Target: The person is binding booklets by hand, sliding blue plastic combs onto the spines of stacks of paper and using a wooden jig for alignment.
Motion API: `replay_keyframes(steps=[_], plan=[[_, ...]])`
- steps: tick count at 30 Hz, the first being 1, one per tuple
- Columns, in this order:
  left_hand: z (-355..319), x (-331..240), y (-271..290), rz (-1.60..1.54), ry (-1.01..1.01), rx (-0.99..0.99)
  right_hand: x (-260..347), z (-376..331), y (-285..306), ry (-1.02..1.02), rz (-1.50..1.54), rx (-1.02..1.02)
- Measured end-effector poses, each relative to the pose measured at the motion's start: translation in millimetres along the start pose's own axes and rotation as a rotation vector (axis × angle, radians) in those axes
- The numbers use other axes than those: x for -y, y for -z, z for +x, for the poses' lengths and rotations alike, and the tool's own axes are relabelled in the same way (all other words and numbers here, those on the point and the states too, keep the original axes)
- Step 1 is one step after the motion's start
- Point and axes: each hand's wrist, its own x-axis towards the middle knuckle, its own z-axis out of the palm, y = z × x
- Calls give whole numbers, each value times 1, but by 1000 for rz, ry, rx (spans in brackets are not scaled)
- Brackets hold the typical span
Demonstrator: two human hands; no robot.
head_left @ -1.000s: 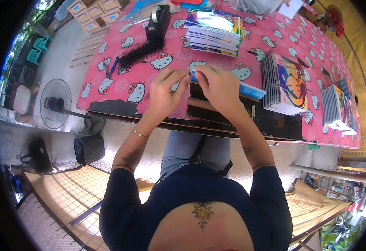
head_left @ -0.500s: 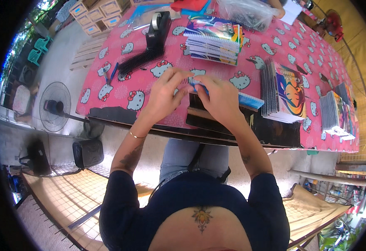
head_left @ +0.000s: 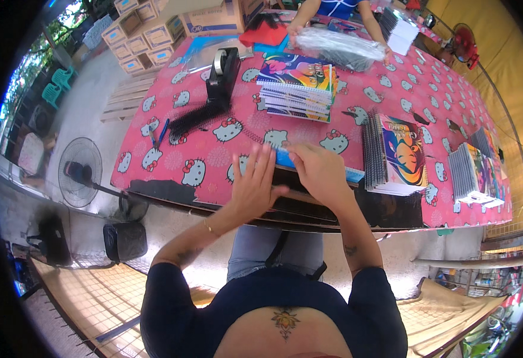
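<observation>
At the table's near edge, a blue-covered notebook (head_left: 354, 175) stands edge-up, most of it behind my hands. My right hand (head_left: 321, 173) grips its top edge, thumb and fingers closed. Spread flat against the left end of the notebook, my left hand (head_left: 252, 182) has its fingers stretched out and the thumb apart. A thin black spiral coil (head_left: 252, 132) trails from a heap of black coils (head_left: 196, 119) toward my fingertips. Below my hands sits a dark wooden block (head_left: 303, 206).
Beyond my hands lies a stack of spiral notebooks (head_left: 296, 98). More stacks (head_left: 396, 155) stand to the right. A black tape dispenser (head_left: 222, 77) and a blue pen (head_left: 163, 131) are at left. Across the table, a co-worker's hands hold a plastic-wrapped bundle (head_left: 348, 51).
My left hand has opened from a pinch and flattened beside the notebook. My right hand still holds it. The view has tilted up, and the co-worker's arms and the bundle show more fully.
</observation>
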Motion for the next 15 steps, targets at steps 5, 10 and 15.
replay_keyframes(steps=[5,10,15], plan=[[38,12,27,158,-7,-11,-4,-2,8,153,1,-13],[-13,0,12,7,-215,36,-14,-21,28,66,-83,75],[34,3,33,219,-272,186,-23,-29,29,68,-42,103]])
